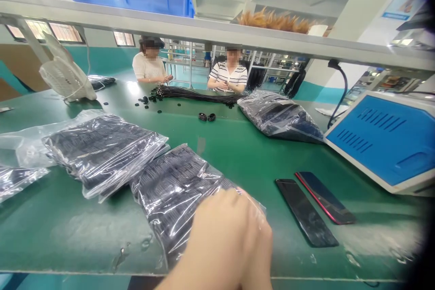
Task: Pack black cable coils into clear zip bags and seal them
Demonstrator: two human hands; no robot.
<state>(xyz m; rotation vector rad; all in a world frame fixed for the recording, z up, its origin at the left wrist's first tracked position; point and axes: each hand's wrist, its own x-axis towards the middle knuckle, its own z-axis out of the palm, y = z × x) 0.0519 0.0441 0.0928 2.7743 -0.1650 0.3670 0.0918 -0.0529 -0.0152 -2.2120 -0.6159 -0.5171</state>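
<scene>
A clear plastic bag (pixel 183 181) packed with rows of black items lies near the table's front edge. My left hand (pixel 220 217) is closed over its right end, knuckles up. Close against it, partly hidden behind, my right hand (pixel 263 235) is closed at the same end of the bag. The fingertips of both hands are out of sight. Just left of this bag, a second filled plastic bag (pixel 105 145) lies on the green table (pixel 84 231). What the black items are is hard to make out.
Two phones (pixel 306 213) lie to the right, near a blue-and-white machine (pixel 387 136). Farther back are another filled bag (pixel 278 115), a bundle of black cords (pixel 200 95), small black rings and a white fan (pixel 68 74). A shelf crosses above; two people sit opposite.
</scene>
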